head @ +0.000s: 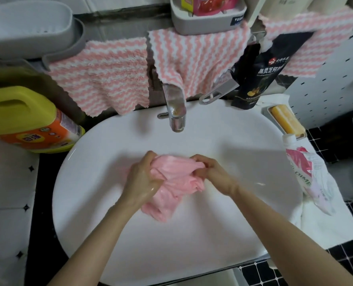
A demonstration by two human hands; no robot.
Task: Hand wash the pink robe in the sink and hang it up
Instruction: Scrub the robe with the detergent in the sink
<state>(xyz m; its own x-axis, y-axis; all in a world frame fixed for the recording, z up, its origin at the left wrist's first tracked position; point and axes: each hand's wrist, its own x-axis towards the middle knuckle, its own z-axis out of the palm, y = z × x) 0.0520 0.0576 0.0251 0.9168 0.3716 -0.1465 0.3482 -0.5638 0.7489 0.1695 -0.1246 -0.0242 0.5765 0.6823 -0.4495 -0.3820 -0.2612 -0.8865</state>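
The white sink fills the middle of the view, set in a dark-tiled counter. Pink-and-white striped towels hang along the wall behind it. A yellow detergent jug stands at the sink's left edge. The pink robe lies bunched and wet in the middle of the basin, below the faucet. The left hand has a closed grip on the robe's left side, and the right hand has its grip curled round the right side. A yellow soap bar rests in a dish at the right.
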